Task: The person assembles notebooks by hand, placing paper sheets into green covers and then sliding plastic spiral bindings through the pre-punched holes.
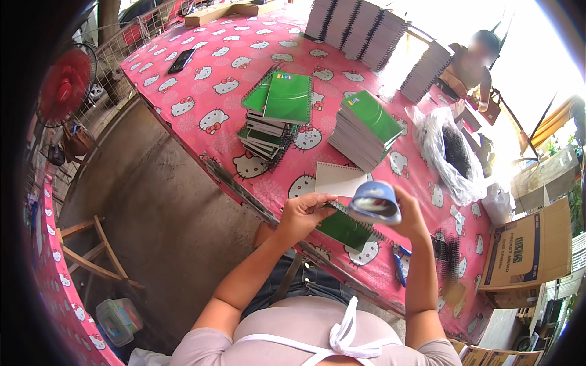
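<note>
At the table's near edge, a small green spiral notebook (345, 229) lies under both hands. My left hand (308, 213) is closed in a pinch on the top left end of its black wire coil. My right hand (410, 215) grips a blue, ring-shaped hollow thing (374, 201) above the notebook's right part; its exact kind is unclear. Behind the notebook lies a white punched sheet or pad (339, 179). Blue-handled pliers (400, 266) rest right of the notebook, beside several loose black coils (448, 256).
Green notebooks stand in a left stack (287, 97) and a right stack (364, 128). Taller stacks of bound pads (357, 30) are at the far edge. A clear plastic bag (448, 158) holds black coils. A cardboard box (525, 247) stands right; a person (473, 67) sits beyond the table.
</note>
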Tool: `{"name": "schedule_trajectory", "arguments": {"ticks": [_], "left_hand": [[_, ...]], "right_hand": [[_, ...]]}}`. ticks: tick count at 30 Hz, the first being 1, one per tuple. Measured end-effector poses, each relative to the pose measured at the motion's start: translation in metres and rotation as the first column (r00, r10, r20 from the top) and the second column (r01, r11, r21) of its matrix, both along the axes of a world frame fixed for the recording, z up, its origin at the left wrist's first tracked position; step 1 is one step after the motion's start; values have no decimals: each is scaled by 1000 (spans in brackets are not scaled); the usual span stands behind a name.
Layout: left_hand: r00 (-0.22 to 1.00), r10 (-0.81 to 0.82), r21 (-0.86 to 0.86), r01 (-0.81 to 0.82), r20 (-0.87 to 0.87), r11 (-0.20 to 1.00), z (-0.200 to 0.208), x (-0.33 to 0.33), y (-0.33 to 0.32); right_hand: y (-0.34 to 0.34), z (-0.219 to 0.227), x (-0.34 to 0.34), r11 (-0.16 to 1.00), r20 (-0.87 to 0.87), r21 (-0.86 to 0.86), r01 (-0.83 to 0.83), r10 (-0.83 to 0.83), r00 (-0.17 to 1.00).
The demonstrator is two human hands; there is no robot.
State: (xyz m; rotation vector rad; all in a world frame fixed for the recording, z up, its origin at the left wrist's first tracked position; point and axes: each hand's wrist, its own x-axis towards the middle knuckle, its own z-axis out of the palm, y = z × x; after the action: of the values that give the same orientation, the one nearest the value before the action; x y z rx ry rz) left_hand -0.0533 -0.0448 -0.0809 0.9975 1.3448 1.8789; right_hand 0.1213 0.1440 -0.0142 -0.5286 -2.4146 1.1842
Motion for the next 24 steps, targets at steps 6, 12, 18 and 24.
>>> {"name": "schedule_trajectory", "arguments": {"ticks": [6, 12, 18, 24], "left_hand": [[997, -73, 74, 71, 22, 995, 0, -2, 6], [842, 300, 365, -134, -448, 921, 67, 13, -14], [719, 260, 239, -133, -644, 962, 22, 30, -10], [741, 313, 280, -175, -594, 944, 35, 32, -10]], "right_hand": [[58, -36, 57, 613, 130, 630, 477, -689, 713], [-14, -24, 118, 776, 215, 568, 273, -460, 861], [-82, -45, 128, 792, 189, 519, 320, -472, 861], [-114, 14, 48, 925, -42, 344, 165, -160, 986]]}}
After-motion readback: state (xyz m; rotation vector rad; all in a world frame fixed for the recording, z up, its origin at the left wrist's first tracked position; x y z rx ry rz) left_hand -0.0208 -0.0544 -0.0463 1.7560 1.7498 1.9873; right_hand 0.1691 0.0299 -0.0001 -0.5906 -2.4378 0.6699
